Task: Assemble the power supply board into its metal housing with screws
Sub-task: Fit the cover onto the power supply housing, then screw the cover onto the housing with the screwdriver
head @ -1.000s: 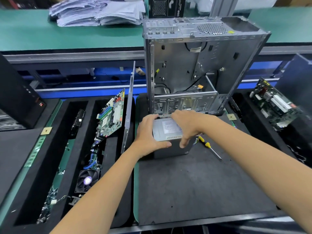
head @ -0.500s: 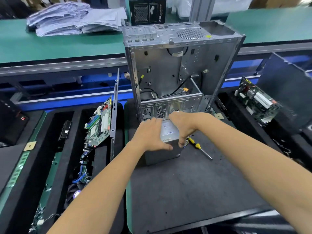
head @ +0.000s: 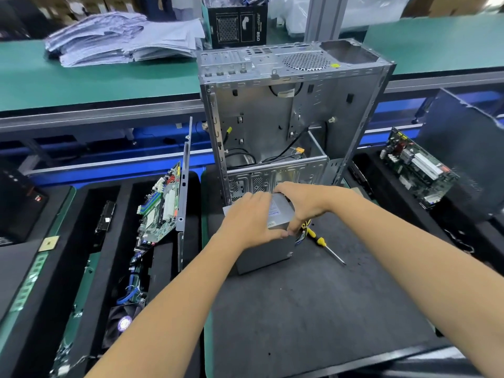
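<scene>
A grey metal power supply box [head: 266,253] stands on the dark mat [head: 313,309] just in front of the open computer case [head: 272,115]. My left hand [head: 249,221] lies over its top left and grips the near top edge. My right hand [head: 302,203] clamps its top right corner, thumb on the near side. A white label shows between my hands. A bundle of wires hangs from the box's right side. A yellow-handled screwdriver [head: 323,242] lies on the mat just right of the box.
Left of the mat, foam trays hold a motherboard [head: 161,205] leaning on a metal side panel [head: 184,181], a fan [head: 124,321] and cables. Another circuit board [head: 417,167] rests at the right. A paper stack [head: 122,39] and a black box [head: 237,23] sit on the green bench behind.
The view has shifted, so the case and box sit further right in the frame. Both hands stay on top of the power supply box with the same grip.
</scene>
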